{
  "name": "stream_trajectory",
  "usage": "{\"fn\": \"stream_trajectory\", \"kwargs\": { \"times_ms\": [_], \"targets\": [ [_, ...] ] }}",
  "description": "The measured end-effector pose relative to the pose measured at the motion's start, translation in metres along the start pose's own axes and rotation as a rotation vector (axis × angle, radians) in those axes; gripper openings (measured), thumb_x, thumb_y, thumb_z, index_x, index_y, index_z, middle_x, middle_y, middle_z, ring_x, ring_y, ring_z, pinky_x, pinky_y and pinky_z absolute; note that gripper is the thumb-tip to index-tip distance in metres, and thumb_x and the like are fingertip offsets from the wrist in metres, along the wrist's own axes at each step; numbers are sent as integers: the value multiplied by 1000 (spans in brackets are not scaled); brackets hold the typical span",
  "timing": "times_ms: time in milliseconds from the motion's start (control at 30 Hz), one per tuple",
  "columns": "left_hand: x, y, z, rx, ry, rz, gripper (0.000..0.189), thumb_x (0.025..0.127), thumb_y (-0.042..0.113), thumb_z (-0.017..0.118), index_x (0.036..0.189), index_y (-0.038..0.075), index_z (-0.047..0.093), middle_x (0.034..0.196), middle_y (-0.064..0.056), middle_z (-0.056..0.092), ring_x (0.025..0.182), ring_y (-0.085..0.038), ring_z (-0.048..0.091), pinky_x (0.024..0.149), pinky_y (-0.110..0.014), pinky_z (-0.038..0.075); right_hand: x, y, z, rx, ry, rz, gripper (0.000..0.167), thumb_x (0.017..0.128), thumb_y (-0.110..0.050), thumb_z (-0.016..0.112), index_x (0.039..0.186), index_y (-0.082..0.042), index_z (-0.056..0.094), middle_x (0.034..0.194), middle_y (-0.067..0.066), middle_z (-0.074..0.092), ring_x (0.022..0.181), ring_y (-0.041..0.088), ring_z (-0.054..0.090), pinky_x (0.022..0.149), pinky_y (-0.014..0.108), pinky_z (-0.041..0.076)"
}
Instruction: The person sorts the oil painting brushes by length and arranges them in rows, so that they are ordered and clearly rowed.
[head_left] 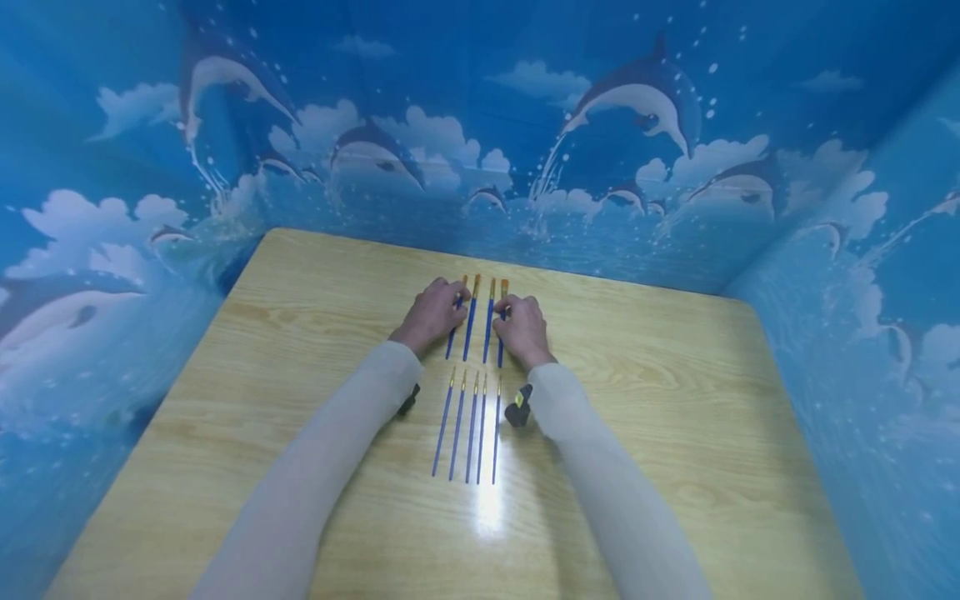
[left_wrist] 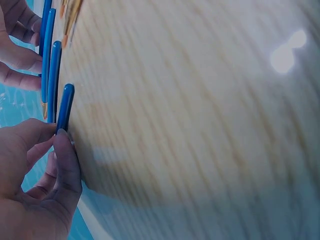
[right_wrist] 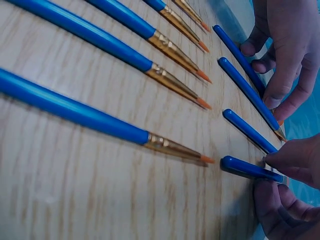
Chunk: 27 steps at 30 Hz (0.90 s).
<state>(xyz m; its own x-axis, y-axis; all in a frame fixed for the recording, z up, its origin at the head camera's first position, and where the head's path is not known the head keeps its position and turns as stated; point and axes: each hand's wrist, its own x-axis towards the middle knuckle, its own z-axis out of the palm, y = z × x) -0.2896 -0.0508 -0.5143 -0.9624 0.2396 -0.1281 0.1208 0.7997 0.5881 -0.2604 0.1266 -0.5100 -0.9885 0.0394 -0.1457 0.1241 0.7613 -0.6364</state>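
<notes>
Two rows of blue-handled paintbrushes lie on a wooden table. At the far row's left end, my left hand [head_left: 437,312] pinches a paintbrush [left_wrist: 66,105] between thumb and finger, its handle end sticking out in the left wrist view. My right hand [head_left: 522,329] pinches the rightmost paintbrush [right_wrist: 247,167], which has a wide orange tip [head_left: 505,287]. Between the hands lie two more paintbrushes, one on the left [head_left: 470,327] and one on the right [head_left: 488,327], bristles pointing away from me. My fingers hide parts of the outer two handles.
Nearer to me, several thin paintbrushes [head_left: 470,427] form a second row, their pointed tips towards the far row. The table [head_left: 660,400] has rounded far corners. A blue dolphin-print curtain [head_left: 480,158] stands round its back and sides.
</notes>
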Motion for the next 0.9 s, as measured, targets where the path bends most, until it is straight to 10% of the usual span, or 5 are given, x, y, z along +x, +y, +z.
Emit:
{"fn": "stream_trajectory", "kwargs": {
  "times_ms": [900],
  "targets": [
    [-13, -29, -37, 90, 110, 33, 35, 112, 25, 58, 145, 16, 64, 125, -8, 69, 112, -27, 68, 95, -52, 60, -10, 46, -65, 12, 69, -98, 30, 107, -18, 61, 134, -6, 68, 122, 16, 67, 109, 34, 64, 95, 52, 55]
  ]
}}
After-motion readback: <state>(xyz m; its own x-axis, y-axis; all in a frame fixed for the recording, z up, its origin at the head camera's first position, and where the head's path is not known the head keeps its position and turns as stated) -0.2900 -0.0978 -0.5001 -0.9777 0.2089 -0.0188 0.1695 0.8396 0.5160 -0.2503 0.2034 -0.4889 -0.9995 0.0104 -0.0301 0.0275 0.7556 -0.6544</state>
